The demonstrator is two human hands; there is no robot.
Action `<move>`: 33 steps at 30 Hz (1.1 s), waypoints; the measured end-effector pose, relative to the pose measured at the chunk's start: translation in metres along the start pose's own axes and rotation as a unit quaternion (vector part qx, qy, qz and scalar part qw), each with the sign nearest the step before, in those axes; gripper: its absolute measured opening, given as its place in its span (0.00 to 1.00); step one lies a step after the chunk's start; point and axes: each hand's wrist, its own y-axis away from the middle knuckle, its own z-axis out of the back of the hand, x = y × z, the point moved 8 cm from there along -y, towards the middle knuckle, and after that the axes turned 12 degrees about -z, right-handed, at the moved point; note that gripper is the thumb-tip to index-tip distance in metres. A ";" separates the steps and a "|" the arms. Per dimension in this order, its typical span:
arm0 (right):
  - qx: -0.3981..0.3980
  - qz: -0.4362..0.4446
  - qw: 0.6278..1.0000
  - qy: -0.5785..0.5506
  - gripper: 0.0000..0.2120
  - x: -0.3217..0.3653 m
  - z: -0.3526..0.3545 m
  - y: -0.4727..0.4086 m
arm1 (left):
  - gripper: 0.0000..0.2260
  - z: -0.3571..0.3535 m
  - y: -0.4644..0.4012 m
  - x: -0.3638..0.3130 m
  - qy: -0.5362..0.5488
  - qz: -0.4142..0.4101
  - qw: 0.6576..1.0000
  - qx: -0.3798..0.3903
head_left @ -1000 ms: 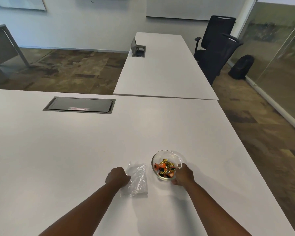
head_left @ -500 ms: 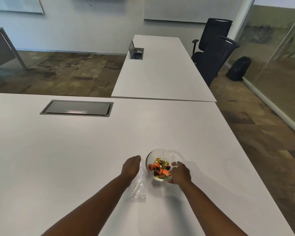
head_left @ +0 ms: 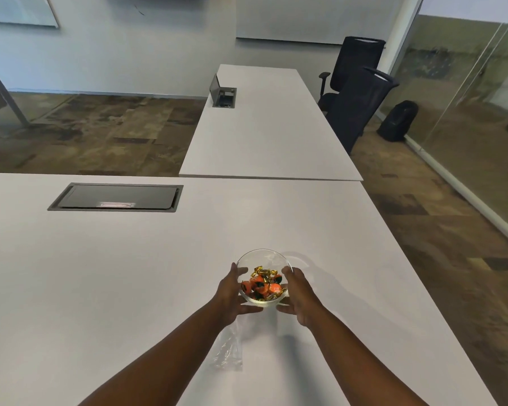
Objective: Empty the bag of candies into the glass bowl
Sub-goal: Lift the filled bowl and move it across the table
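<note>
Both hands are cupping the glass bowl on the white worktop, the left hand and right hand curling partly around its sides. Wrapped candies are sitting inside it, while the clear bag is lying flat on the worktop, nearer the person, between the forearms.

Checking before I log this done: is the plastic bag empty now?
Looks empty: the clear plastic bag lies flat on the table, nothing coloured inside; candies sit in the glass bowl.

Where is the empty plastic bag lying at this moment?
In the head view the plastic bag lies flat on the white table, low in the frame between the two forearms, nearer the person than the glass bowl.
</note>
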 end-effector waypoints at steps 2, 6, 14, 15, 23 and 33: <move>0.012 -0.011 0.999 -0.046 0.19 0.007 0.000 -0.004 | 0.24 -0.005 -0.008 -0.005 0.003 -0.006 1.000 -0.002; -0.002 -0.004 0.997 -0.078 0.18 0.024 0.005 -0.018 | 0.25 -0.018 -0.027 -0.016 0.002 -0.006 1.000 0.007; -0.003 -0.030 0.988 -0.151 0.18 0.055 0.018 -0.056 | 0.23 -0.036 -0.077 -0.031 -0.007 -0.006 1.000 0.011; -0.004 -0.030 0.987 -0.155 0.18 0.060 0.019 -0.063 | 0.23 -0.039 -0.085 -0.032 -0.005 -0.005 1.000 0.009; -0.061 -0.021 0.988 -0.138 0.17 0.087 0.032 -0.111 | 0.22 -0.053 -0.136 -0.034 -0.019 -0.012 1.000 -0.008; -0.101 0.012 0.992 -0.079 0.18 0.105 0.032 -0.156 | 0.21 -0.055 -0.177 -0.033 -0.010 -0.017 0.997 -0.071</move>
